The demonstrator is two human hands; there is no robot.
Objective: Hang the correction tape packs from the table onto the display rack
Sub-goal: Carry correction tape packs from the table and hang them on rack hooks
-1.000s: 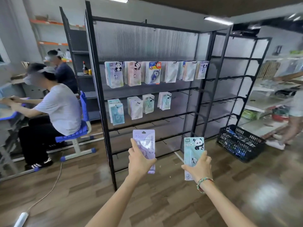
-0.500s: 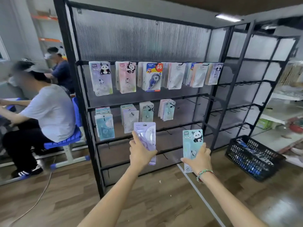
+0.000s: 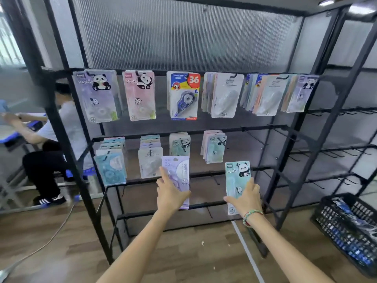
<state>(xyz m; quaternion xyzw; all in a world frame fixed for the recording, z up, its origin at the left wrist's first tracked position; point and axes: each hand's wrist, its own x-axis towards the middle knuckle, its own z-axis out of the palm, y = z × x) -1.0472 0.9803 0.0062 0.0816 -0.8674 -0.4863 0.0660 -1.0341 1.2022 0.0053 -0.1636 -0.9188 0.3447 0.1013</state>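
My left hand (image 3: pixel 170 194) grips a purple correction tape pack (image 3: pixel 177 174) and holds it upright in front of the black display rack (image 3: pixel 271 176), just below the second row. My right hand (image 3: pixel 245 199) grips a mint-green panda pack (image 3: pixel 236 176), also upright, over the bare hooks right of the second row. The rack's top row (image 3: pixel 183 94) is hung with several packs across its width. Its second row (image 3: pixel 151 158) carries packs only on the left half.
A black plastic crate (image 3: pixel 346 223) with blue items sits on the wooden floor at the right. A second empty rack (image 3: pixel 346 127) stands to the right. A seated person (image 3: pixel 51 144) is behind the rack's left post. A cable (image 3: pixel 51 240) trails across the floor.
The rack has come much closer and fills the view. Both hands have risen with their packs toward the second and third rows.
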